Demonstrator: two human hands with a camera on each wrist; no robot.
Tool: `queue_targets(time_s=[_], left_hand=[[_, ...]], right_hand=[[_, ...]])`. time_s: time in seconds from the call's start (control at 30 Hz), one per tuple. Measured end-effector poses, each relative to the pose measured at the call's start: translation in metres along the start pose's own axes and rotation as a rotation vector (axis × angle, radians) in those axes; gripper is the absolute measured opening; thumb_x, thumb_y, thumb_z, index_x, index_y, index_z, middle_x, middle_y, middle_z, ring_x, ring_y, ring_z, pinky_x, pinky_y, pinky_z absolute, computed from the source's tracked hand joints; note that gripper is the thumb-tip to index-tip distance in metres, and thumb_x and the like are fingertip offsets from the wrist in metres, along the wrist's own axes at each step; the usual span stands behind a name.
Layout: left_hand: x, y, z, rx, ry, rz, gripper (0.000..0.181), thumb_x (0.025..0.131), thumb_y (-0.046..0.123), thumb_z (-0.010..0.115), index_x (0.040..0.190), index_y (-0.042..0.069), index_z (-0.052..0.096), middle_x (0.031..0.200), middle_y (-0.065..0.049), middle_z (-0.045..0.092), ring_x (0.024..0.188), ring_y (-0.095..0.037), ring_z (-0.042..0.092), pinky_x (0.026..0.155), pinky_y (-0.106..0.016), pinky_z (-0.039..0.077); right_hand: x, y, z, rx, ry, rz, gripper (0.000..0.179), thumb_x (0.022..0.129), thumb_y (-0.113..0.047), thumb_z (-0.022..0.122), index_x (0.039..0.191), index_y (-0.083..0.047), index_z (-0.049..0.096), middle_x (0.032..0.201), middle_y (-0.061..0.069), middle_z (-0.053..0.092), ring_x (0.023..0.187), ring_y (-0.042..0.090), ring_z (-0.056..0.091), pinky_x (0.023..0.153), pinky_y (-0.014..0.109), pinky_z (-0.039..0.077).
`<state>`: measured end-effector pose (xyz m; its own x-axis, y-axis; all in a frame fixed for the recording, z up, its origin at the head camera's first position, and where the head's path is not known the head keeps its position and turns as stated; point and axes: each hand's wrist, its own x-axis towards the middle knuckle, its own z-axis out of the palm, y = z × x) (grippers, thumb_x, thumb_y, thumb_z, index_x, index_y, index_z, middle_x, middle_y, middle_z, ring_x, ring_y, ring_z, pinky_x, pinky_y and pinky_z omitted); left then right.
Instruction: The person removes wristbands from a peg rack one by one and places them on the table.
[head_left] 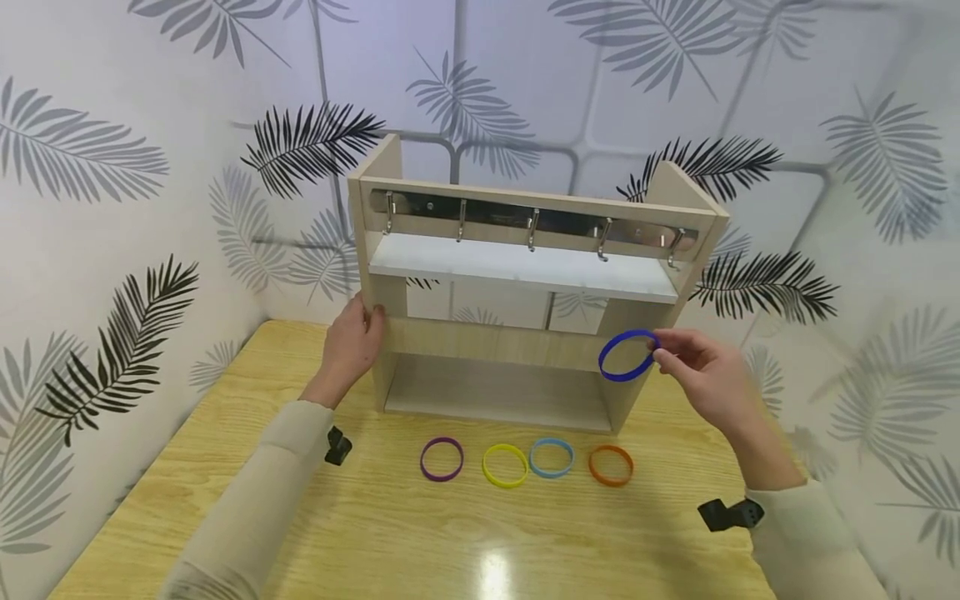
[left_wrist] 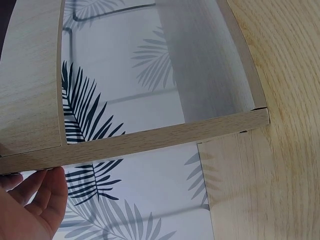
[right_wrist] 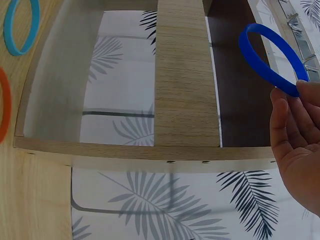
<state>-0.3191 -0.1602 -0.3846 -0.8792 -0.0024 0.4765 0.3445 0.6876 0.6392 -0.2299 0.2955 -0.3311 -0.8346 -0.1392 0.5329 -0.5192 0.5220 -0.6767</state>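
My right hand pinches a dark blue silicone wristband between thumb and fingers, in front of the right side of a small wooden shelf. In the right wrist view, that blue wristband hangs out past the fingertips. My left hand grips the left side panel of the shelf; some of its fingers are hidden in the head view. A row of metal hooks runs along the shelf's upper rail, with nothing hanging on them. Purple, yellow, light blue and orange wristbands lie on the table before the shelf.
The shelf stands on a light wood-grain table, close to a wall with a leaf pattern. The yellow and light blue wristbands lie nearly side by side. A white board crosses the shelf below the hooks.
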Motion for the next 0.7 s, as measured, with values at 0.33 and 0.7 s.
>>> queue_targets(time_s=[0.33, 0.7], left_hand=[[0.000, -0.001, 0.001, 0.013, 0.006, -0.008, 0.049, 0.100, 0.030, 0.034, 0.134, -0.003, 0.042, 0.117, -0.025, 0.055, 0.101, -0.041, 0.058, 0.079, -0.054, 0.047], [0.000, -0.001, 0.003, 0.019, 0.016, 0.003, 0.047, 0.100, 0.029, 0.034, 0.133, -0.004, 0.042, 0.113, -0.024, 0.056, 0.096, -0.039, 0.059, 0.077, -0.053, 0.047]], right_hand=[[-0.028, 0.002, 0.009, -0.060, -0.092, 0.058, 0.021, 0.088, 0.005, 0.061, 0.107, 0.013, 0.062, 0.091, 0.025, 0.065, 0.069, 0.001, 0.060, 0.061, 0.017, 0.050], [-0.055, 0.077, 0.006, -0.042, -0.171, 0.222, 0.028, 0.092, -0.008, 0.061, 0.116, 0.008, 0.060, 0.099, 0.020, 0.066, 0.074, 0.005, 0.063, 0.063, 0.024, 0.052]])
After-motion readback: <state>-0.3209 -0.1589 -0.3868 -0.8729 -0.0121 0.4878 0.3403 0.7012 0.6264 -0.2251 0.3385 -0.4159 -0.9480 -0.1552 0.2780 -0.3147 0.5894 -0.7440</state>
